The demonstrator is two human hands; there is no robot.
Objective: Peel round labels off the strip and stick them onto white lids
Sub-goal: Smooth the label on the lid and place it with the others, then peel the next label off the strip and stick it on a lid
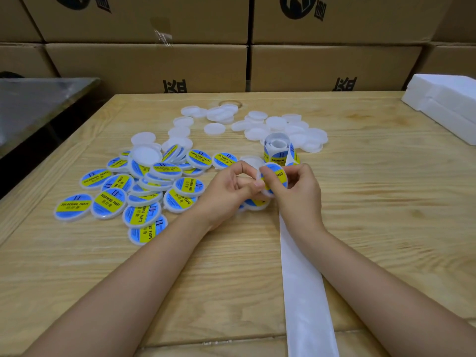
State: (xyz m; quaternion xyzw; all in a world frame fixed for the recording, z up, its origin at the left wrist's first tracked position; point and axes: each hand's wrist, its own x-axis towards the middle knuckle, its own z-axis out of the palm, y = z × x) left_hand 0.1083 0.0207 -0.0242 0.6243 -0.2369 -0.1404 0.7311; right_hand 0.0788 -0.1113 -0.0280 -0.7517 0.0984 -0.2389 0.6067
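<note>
Both hands meet over the middle of the wooden table [373, 202] on one white lid with a blue and yellow round label [275, 176]. My left hand [229, 189] holds that lid at its left edge. My right hand [298, 186] pinches it from the right, fingers on the label. Under the hands lies another labelled lid [253, 203]. Behind them stands the label roll [279, 150], and its empty white backing strip [304, 292] runs toward me. Labelled lids [144, 186] are piled at the left. Plain white lids [273, 127] lie at the back.
Stacked cardboard boxes [154, 65] wall off the far side. White foam blocks [448, 101] sit on the table's right rear corner. A metal table [38, 104] stands off to the left.
</note>
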